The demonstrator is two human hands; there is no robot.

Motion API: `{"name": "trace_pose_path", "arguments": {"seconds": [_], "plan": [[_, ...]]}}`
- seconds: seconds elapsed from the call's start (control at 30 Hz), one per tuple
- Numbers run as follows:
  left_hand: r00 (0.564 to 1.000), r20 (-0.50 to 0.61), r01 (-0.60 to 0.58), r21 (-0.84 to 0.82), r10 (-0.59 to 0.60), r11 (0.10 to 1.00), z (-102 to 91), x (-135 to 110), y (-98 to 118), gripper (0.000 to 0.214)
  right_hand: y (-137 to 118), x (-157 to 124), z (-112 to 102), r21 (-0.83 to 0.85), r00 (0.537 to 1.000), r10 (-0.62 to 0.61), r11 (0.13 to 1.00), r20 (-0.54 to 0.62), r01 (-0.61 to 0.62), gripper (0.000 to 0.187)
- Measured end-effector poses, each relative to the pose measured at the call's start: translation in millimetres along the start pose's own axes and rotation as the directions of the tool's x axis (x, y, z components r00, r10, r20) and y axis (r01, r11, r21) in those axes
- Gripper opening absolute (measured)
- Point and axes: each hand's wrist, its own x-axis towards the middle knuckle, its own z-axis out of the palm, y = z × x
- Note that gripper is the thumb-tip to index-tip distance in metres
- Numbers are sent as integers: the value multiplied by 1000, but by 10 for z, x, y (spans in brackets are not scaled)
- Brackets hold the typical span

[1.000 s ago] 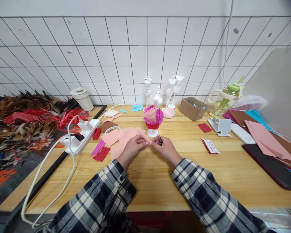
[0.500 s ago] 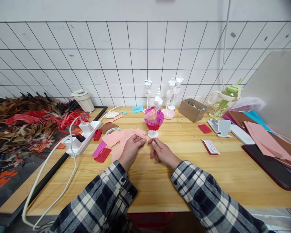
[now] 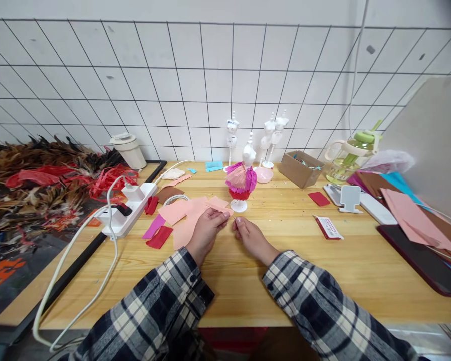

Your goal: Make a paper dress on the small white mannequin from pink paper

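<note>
My left hand pinches the edge of a pale pink paper sheet lying on the wooden table. My right hand is closed in a pinch just right of it, fingertips almost touching the left; what it holds is too small to name. Directly behind both hands stands a small white mannequin wearing a pink, magenta and red fringed paper skirt. Magenta and red paper scraps lie left of the pink sheet.
A white power strip with its cable sits to the left, beside a heap of feathers. Bare white mannequins, a pink dish, a cardboard box and a green-lidded jug line the back. Paper sheets are stacked at right.
The dark pointed tool seen in my right hand one second ago no longer shows. Both hands stay close together in front of the dressed mannequin; the view shifted slightly.
</note>
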Motion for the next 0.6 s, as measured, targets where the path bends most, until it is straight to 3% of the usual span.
{"name": "trace_pose_path", "arguments": {"seconds": [0.6], "plan": [[1000, -10, 3, -73, -4, 997, 58, -23, -72, 37, 14, 9, 13, 18, 1000, -7, 1000, 4, 7, 41]]}}
